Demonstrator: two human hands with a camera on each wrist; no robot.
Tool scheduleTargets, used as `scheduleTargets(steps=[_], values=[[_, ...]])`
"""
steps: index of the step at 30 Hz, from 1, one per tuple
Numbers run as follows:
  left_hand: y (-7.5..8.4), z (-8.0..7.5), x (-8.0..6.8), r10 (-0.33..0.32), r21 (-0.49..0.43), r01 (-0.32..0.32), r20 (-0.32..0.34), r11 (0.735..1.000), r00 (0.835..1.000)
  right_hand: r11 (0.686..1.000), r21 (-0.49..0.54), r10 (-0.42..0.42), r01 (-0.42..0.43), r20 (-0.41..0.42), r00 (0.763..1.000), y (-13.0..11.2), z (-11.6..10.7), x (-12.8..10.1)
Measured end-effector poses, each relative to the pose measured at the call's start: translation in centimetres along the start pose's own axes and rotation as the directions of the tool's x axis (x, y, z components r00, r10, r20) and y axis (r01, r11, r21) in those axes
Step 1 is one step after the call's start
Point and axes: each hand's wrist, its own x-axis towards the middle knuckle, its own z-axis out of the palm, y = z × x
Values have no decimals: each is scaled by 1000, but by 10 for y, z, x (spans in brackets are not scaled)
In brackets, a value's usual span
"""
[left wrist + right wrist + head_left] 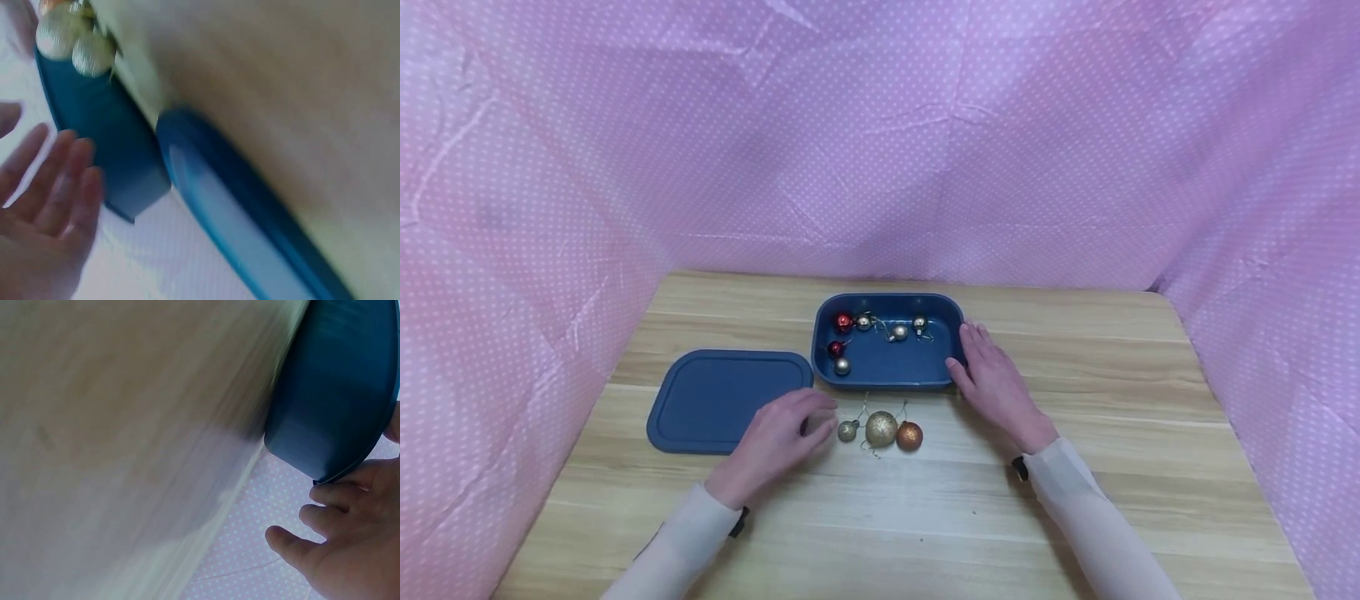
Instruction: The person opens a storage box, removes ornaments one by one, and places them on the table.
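Left hand relaxed with fingers loose, hovering just left of 3 glittery baubles on the wooden table, grasping nothing visible. Right hand flat against the right rim of the blue box, thumb at its front corner, fingers straight. 6 small ornaments inside, blue lid lying just left.

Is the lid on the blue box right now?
No, the lid lies flat on the table left of the open blue box, which shows ornaments inside.
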Motion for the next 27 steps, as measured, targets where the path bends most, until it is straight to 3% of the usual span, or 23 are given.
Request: scheduleTargets(steps=[5, 8, 15, 21, 27], values=[[-14, -13, 12, 110, -2, -111, -139, 994, 984, 1000, -4, -4, 4, -1, 1000, 0, 0, 0], [-22, -17, 22, 97, 17, -95, -143, 995, 985, 1000, -8, -5, 5, -2, 1000, -1, -1, 0], [-36, -15, 50, -29, 110, 27, 21, 994, 999, 1000, -8, -3, 3, -8, 1000, 0, 0, -1], [-45, -6, 68, -150, 208, 119, 140, 971, 979, 1000, -10, -3, 3, -3, 1000, 1, 1, -1], [-48, -1, 76, -191, 227, 146, 190, 963, 963, 1000, -8, -7, 7, 0, 1000, 1, -1, 0]])
